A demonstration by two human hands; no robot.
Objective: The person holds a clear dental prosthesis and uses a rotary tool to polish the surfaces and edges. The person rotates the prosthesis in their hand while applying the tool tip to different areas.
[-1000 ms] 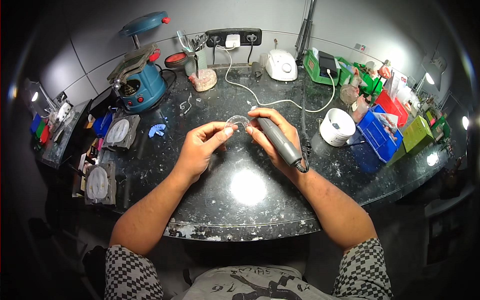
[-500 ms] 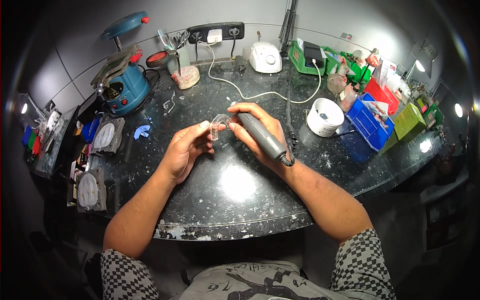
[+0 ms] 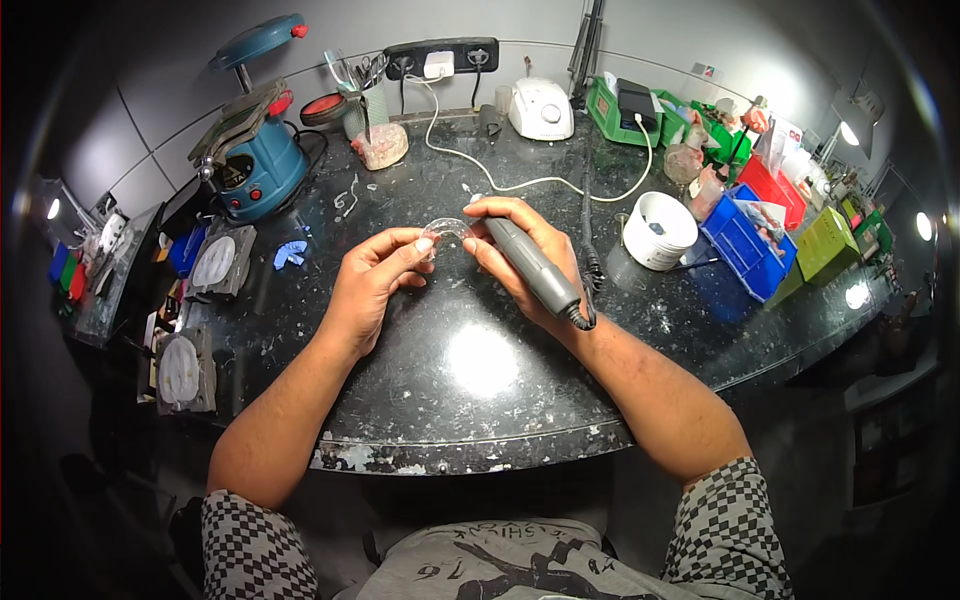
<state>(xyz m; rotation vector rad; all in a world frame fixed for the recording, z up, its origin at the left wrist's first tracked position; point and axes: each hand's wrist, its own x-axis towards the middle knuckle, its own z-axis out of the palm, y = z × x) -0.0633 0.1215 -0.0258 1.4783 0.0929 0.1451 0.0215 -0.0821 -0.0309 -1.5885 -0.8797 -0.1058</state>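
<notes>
Clear arch [image 3: 447, 226] between left grip [image 3: 372, 280] and right grip [image 3: 550, 239], handpiece [image 3: 535, 272] in latter

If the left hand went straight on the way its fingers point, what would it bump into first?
Probably the right hand, just across the clear arch-shaped piece that the left hand holds; depth is hard to judge here.

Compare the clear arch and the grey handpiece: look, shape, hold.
Look: the clear arch is see-through; the grey handpiece is opaque.
Shape: the arch is thin and curved; the handpiece is thicker, long and straight.
Hold: the arch spans between the left hand and right hand; the handpiece is in the right alone.
Shared: both are held.
</notes>
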